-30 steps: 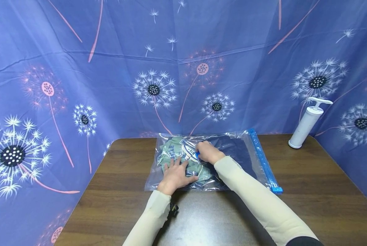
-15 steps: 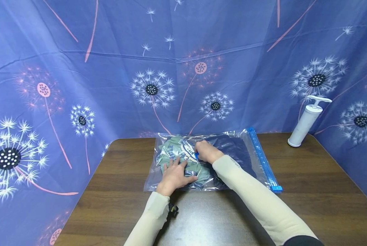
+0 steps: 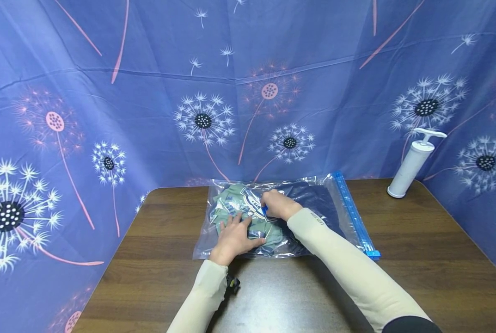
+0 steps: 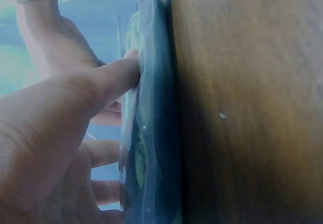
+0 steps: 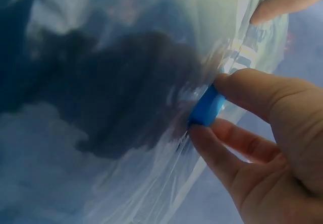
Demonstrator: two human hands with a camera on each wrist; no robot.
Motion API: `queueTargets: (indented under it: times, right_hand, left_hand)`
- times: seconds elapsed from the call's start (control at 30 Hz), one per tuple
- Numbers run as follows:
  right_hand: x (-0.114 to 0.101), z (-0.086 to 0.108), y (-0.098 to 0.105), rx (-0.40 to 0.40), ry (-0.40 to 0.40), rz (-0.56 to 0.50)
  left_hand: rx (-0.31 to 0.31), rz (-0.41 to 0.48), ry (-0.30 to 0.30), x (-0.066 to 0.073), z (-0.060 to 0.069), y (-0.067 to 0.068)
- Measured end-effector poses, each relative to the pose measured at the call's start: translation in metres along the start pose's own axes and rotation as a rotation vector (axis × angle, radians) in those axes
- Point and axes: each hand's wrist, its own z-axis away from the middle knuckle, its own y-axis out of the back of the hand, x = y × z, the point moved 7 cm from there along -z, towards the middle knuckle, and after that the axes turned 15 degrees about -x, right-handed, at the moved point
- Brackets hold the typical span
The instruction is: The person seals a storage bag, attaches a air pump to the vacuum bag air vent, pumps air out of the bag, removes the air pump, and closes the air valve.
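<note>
A clear vacuum storage bag [image 3: 204, 236] lies flat on the table with folded clothes inside. Green clothing [image 3: 231, 199] fills its left part and dark navy clothing [image 3: 318, 203] its right part. My left hand [image 3: 233, 239] presses on the left part with fingers spread; in the left wrist view its thumb [image 4: 113, 80] touches the plastic. Near the bag's middle, my right hand [image 3: 278, 205] pinches a blue valve cap [image 5: 207, 107] between thumb and fingers. The cap sits against the film; whether it is fastened I cannot tell.
A blue zip strip [image 3: 352, 208] closes off the bag's right side, with a blue slider [image 3: 373, 254] at its near end. A white hand pump [image 3: 410, 169] stands at the table's back right. Behind the table [image 3: 156, 249] hangs a blue dandelion-print cloth [image 3: 148, 111].
The head view has shifted slightly, so the whole scene sits a little differently in it. Both hands stay at the same places on the bag, the right still pinching the cap.
</note>
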Motion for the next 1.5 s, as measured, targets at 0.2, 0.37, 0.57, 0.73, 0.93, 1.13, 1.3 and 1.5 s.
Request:
queueTargets:
  times: [0.2, 0.37, 0.57, 0.73, 0.93, 1.13, 1.3, 1.5]
  right_hand:
    - [0.0, 0.0003, -0.0006, -0.002, 0.047, 0.037]
    - [-0.0019, 0.0023, -0.0016, -0.004, 0.056, 0.052]
    - [-0.0017, 0.0015, -0.0025, 0.0, 0.028, 0.04]
    - [-0.0011, -0.0027, -0.0066, -0.065, -0.019, 0.018]
    - [0.0018, -0.005, -0.0062, -0.126, -0.173, -0.061]
    - [0.0039, -0.0054, -0.0062, -0.105, -0.299, -0.203]
    - [0.0042, -0.0051, -0.0081, -0.07, -0.318, -0.259]
    - [0.0049, -0.0009, -0.0035, -0.051, -0.291, -0.204]
  left_hand:
    - [-0.001, -0.011, 0.0, -0.0004, 0.0009, -0.0001]
    - [-0.003, -0.013, 0.002, -0.0014, 0.0005, -0.0005]
    - [0.007, -0.003, -0.005, -0.0025, -0.0021, 0.0002]
    - [-0.002, 0.011, 0.009, -0.0052, -0.0022, -0.0007]
    - [0.011, 0.019, 0.008, -0.0069, -0.0026, -0.002]
    - [0.014, 0.027, -0.001, -0.0082, -0.0006, -0.0024]
    - [-0.001, 0.025, -0.027, -0.0069, 0.0022, -0.0012]
    - [-0.045, 0.009, -0.071, -0.0016, 0.0015, -0.0008]
